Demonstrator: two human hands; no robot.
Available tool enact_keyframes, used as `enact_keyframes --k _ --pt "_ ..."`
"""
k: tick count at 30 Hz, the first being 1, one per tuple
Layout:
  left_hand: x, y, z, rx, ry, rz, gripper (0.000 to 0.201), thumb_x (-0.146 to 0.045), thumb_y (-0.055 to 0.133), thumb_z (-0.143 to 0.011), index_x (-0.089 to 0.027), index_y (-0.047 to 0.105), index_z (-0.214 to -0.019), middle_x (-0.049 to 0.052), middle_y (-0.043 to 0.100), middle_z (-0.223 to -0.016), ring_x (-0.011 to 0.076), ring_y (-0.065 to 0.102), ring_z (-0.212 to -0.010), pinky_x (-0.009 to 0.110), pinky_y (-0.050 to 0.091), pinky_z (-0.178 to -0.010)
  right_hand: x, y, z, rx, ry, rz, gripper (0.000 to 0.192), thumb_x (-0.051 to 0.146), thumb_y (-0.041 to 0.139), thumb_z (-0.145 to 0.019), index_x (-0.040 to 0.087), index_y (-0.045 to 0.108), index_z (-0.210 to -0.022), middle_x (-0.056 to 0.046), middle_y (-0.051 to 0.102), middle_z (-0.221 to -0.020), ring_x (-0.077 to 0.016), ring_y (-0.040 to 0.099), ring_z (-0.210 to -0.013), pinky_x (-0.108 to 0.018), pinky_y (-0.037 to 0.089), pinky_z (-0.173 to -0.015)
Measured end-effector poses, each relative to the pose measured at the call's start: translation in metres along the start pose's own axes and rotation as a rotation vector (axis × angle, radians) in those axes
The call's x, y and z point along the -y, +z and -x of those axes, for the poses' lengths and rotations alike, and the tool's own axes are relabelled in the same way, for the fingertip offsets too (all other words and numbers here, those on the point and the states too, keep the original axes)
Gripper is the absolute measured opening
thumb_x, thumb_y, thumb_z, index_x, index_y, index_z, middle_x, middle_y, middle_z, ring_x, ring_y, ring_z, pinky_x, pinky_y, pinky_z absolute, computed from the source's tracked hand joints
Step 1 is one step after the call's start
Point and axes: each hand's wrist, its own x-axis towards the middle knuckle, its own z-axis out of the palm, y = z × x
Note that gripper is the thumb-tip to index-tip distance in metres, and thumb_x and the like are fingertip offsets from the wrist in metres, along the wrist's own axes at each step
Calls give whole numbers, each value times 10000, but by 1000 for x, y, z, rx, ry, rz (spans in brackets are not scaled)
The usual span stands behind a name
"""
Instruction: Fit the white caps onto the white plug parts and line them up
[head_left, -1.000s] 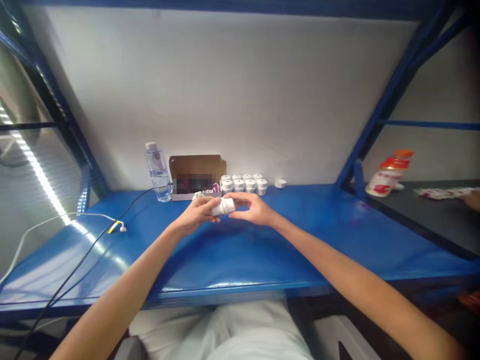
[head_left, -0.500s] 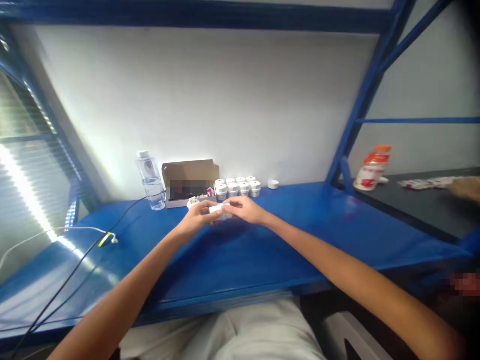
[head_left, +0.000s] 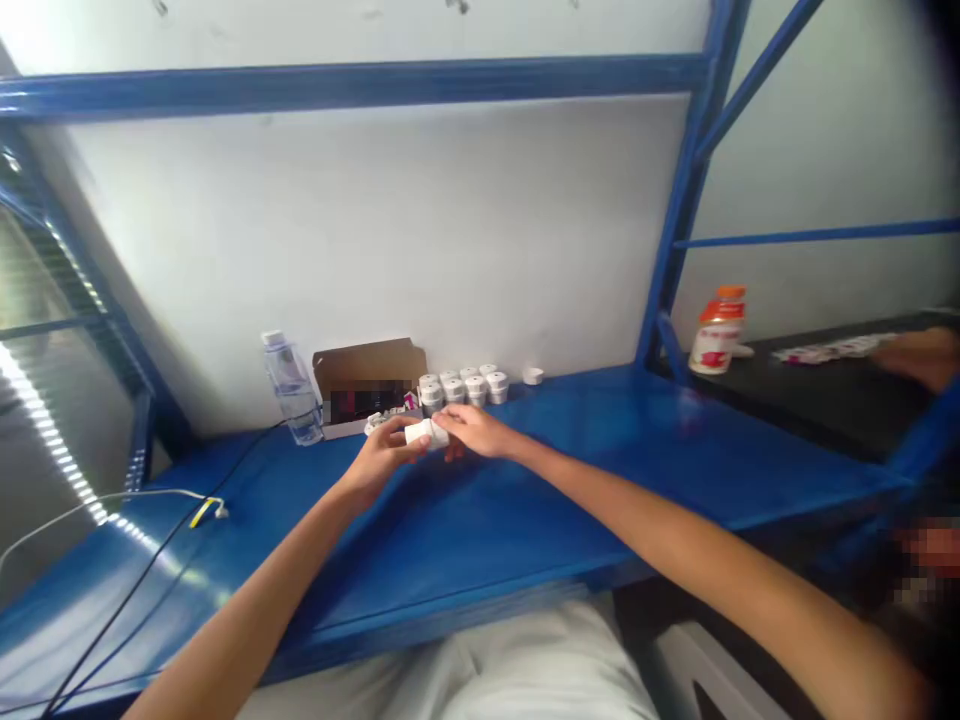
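Observation:
Above the blue table, both of my hands meet around a small white plastic cylinder (head_left: 418, 432), which lies roughly on its side. My left hand (head_left: 381, 458) is closed on its left end, thumb in front. The fingers of my right hand (head_left: 478, 431) pinch the right end. Just behind the hands stand several white capped cylinders (head_left: 475, 388) in rows. An open cardboard box (head_left: 367, 362) with small parts inside is behind my left hand, and a white piece (head_left: 374, 422) sits at its front.
A clear water bottle (head_left: 289, 388) stands left of the box. Cables (head_left: 174, 508) cross the table's left side. A small white cap (head_left: 532, 376) lies near the wall. To the right, an orange-capped bottle (head_left: 718, 333) and another person's hand (head_left: 924, 358) are at a black surface (head_left: 802, 395).
My view has tilted up and turned slightly right. More of the white cylinder now shows between my hands, which both still hold it. The other person's hand has shifted a little.

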Motion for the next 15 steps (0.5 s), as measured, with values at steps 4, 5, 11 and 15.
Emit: enact_keyframes --k 4,5,11,15 --pt "0 0 -2 -33 -86 58 516 -576 730 -780 -127 655 -1024 68 685 -827 160 645 -702 280 447 -643 -1 0 4 -41 -174 79 472 482 753 -795 209 586 -1143 -69 670 -1159 -186 689 -890 -296 564 -765" --pt "0 -1 -2 -23 -93 55 517 -592 716 -787 -122 658 -995 66 681 -803 156 642 -679 280 447 -634 0 0 6 -46 -179 88 488 465 765 -785 203 581 -1153 -75 666 -1167 -186 689 -880 -304 565 -771" --pt "5 -6 -1 35 -30 40 525 -563 747 -773 -142 653 -1073 62 700 -819 155 652 -711 270 453 -649 -4 5 8 -19 -73 16 424 570 656 -859 173 621 -1005 -60 721 -869 -211 695 -772 -346 576 -718" --pt "9 -6 -2 1 34 29 530 -487 822 -710 -158 638 -1081 46 707 -819 163 657 -747 278 458 -687 -8 6 7 -41 -61 25 429 586 655 -855 182 634 -999 -70 736 -871 -235 707 -779 -367 584 -721"
